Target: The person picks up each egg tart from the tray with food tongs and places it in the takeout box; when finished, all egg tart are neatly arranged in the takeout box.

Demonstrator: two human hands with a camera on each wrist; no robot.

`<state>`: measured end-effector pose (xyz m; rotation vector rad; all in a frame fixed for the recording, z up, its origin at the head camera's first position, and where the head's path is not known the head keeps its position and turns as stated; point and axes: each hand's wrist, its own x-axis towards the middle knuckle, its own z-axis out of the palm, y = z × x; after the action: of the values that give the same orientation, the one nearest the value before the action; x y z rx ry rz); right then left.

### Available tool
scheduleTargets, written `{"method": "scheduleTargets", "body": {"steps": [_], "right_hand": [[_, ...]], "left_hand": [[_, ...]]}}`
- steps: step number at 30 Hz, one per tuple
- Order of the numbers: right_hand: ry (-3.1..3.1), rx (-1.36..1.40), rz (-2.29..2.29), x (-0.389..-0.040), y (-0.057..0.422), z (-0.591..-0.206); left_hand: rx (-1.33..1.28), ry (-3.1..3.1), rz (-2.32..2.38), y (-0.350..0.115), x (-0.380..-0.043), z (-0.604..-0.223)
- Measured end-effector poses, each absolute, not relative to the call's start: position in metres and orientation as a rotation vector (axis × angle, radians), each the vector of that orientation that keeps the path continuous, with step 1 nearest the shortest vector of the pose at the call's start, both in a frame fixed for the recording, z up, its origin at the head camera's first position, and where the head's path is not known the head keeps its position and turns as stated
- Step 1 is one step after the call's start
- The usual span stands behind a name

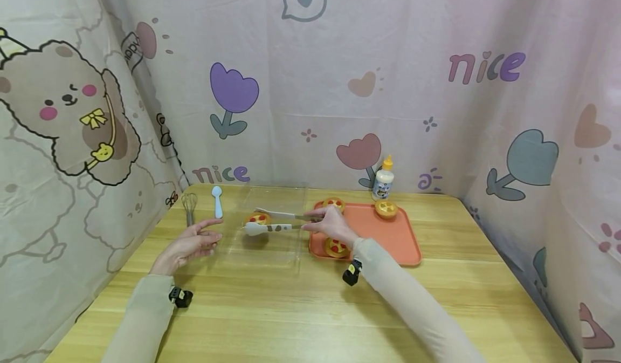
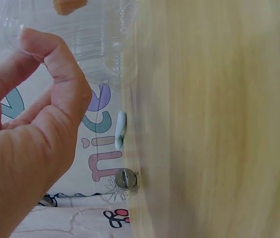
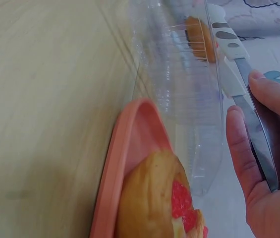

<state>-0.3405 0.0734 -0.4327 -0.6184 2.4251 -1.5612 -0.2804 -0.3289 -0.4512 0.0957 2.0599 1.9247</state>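
Observation:
In my right hand (image 1: 332, 224) I hold food tongs (image 1: 281, 227) with metal arms and white, dark-spotted ends, pinched between thumb and fingers. Between the tong tips is a toy tart (image 1: 260, 218) with red topping, in or just over a clear plastic container (image 1: 271, 265); whether it touches the bottom I cannot tell. Through the container's wall, the right wrist view also shows this tart (image 3: 200, 39). My left hand (image 1: 186, 247) is by the container's left side, its fingers loosely bent and holding nothing. Contact with the container is unclear.
Right of the container lies an orange tray (image 1: 388, 244) bearing a few tarts, one red-topped (image 1: 337, 248) near its front and a pale-topped one (image 1: 386, 209) at its back. A bottle (image 1: 383, 184) stands behind it. At the back left lie a whisk (image 1: 189, 204) and a light-blue spoon (image 1: 217, 204).

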Motion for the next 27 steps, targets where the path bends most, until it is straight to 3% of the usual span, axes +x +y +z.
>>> {"method": "scheduleTargets", "body": {"steps": [27], "right_hand": [[2.608,-0.760,-1.364,-0.347,0.052,-0.436]], "left_hand": [[0.091,2.035,1.938,-0.329,-0.282,-0.451]]}}
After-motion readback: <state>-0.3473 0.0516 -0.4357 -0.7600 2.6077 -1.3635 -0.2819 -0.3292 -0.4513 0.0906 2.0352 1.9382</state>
